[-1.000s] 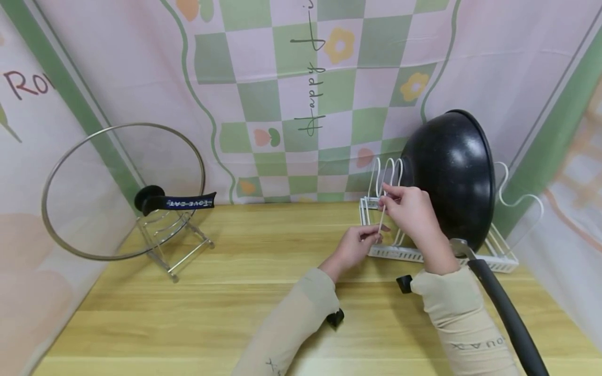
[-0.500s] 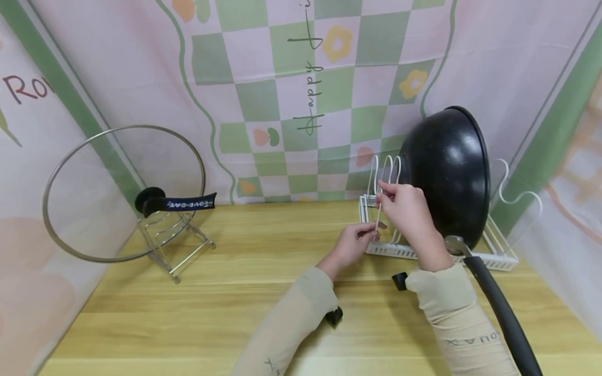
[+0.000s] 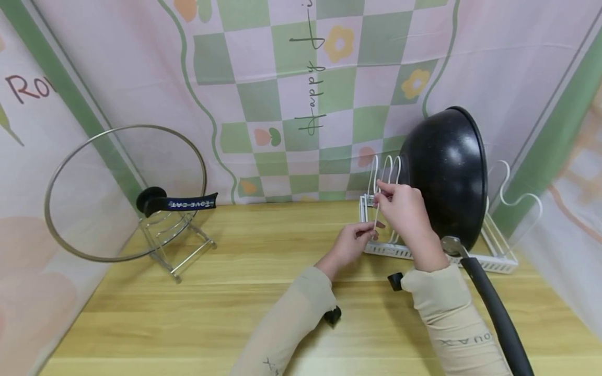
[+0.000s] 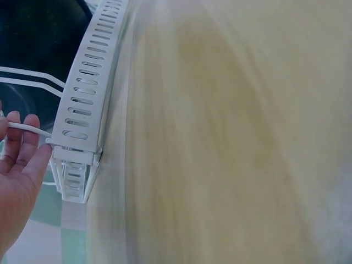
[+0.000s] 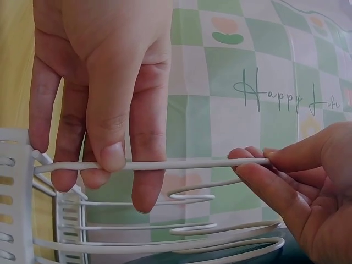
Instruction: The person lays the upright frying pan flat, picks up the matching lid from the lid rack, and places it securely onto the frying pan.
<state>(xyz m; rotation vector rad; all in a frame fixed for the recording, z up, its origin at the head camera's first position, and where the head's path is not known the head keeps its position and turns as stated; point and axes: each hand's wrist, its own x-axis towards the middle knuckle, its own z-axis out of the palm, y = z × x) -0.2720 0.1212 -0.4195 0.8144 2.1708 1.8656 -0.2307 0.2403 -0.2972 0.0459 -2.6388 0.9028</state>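
Note:
In the head view, my left hand [image 3: 350, 244] pinches a white wire divider [image 3: 376, 215] low down, close to the base of a white dish rack [image 3: 390, 250]. My right hand [image 3: 406, 209] pinches the same divider near its upper end. The right wrist view shows the left thumb [image 5: 113, 157] laid on the wire and the right finger and thumb gripping its far end. A black wok [image 3: 444, 167] stands on its side in the rack, right beside the right hand. Its dark handle [image 3: 498, 313] slants toward the front, passing right of the right forearm.
On the left, a large glass lid [image 3: 150, 201] with a black knob stands upright in a small metal stand [image 3: 195, 253]. Other white wire dividers [image 3: 389, 163] rise behind the hands. A patterned cloth [image 3: 291, 104] hangs behind the wooden table [image 3: 188, 324].
Both hands, the divider and the rack's left end have shifted slightly left. The wok and its handle have moved a little left too. Both hands keep their hold on the wire.

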